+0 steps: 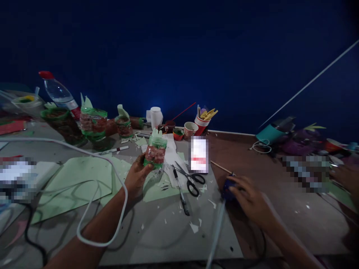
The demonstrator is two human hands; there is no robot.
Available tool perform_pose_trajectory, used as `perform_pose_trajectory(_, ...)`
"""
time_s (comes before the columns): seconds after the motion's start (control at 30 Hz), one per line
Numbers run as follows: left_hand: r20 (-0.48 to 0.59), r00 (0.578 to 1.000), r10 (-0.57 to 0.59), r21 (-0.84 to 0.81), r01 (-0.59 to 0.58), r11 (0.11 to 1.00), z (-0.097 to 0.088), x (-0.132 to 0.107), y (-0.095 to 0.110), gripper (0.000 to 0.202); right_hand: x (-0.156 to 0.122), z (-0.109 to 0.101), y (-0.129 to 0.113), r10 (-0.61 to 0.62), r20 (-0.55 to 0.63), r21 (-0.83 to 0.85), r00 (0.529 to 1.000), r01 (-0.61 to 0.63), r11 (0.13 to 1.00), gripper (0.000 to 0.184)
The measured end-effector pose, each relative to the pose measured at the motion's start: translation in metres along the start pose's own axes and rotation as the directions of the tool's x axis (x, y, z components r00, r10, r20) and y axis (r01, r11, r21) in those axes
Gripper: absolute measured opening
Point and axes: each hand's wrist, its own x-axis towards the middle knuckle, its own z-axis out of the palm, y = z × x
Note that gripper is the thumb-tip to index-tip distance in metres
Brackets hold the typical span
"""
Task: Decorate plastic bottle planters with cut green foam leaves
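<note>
My left hand (138, 176) is closed around a small cut plastic bottle (155, 151) painted in green and brown bands, with pale green paper points sticking up from its rim. It is raised above the paper scraps on the table. At the right, my right hand (246, 198) has its fingers over a blue glue gun (229, 188); a long translucent glue stick (217, 233) juts from its back toward me. Between my hands lie black-handled scissors (193, 183) and a pen (181, 190). A lit phone (199, 155), its screen blurred, sits just beyond the scissors.
Similar painted bottles (94, 121) and a red-capped water bottle (61, 93) stand back left. Paper cups (190, 129) line the wall. Green paper sheets (75, 183) cover the left side. A white cable (123, 186) loops across my left forearm. Another person's hand (346, 173) is far right.
</note>
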Motion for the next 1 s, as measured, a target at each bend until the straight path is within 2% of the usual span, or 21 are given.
perform_pose_trajectory(0.07,-0.003,1.000,0.008,0.009,-0.008,1.000,0.002,0.000,0.001,0.047,0.021,0.012,-0.046,-0.155,0.130,0.105,0.979,0.141,0.984,0.025)
perform_pose_trajectory(0.13,-0.009,1.000,0.016,-0.014,-0.017,1.000,0.004,-0.001,0.003,0.048,0.039,0.032,-0.087,-0.322,0.272,0.168,0.907,0.285,0.944,0.023)
perform_pose_trajectory(0.2,-0.031,0.999,0.026,-0.025,-0.026,0.999,0.006,-0.001,0.006,0.048,0.054,0.055,-0.115,-0.415,0.361,0.118,0.835,0.401,0.909,0.021)
perform_pose_trajectory(0.3,-0.051,0.998,0.031,-0.021,-0.032,0.999,0.007,0.000,0.011,0.048,0.065,0.080,-0.133,-0.428,0.476,-0.001,0.768,0.487,0.873,0.018)
perform_pose_trajectory(0.43,-0.038,0.999,0.031,0.002,-0.031,1.000,0.005,0.000,0.015,0.048,0.070,0.092,-0.134,-0.407,0.545,-0.093,0.733,0.535,0.840,0.017)
perform_pose_trajectory(0.7,-0.043,0.999,0.012,0.060,-0.009,0.998,0.009,-0.002,0.023,0.048,0.075,0.091,-0.139,-0.414,0.578,-0.076,0.703,0.552,0.830,0.008)
perform_pose_trajectory(0.77,-0.047,0.999,0.006,0.091,-0.002,0.996,0.010,-0.002,0.024,0.047,0.077,0.087,-0.139,-0.410,0.562,-0.055,0.719,0.527,0.848,0.009)
perform_pose_trajectory(0.9,-0.061,0.998,0.025,0.125,-0.017,0.992,0.007,-0.002,0.019,0.045,0.084,0.073,-0.135,-0.342,0.506,-0.011,0.792,0.402,0.916,0.011)
perform_pose_trajectory(1.0,-0.056,0.997,0.057,0.164,-0.047,0.985,0.004,0.000,0.012,0.042,0.088,0.067,-0.132,-0.335,0.479,0.096,0.812,0.331,0.939,0.009)
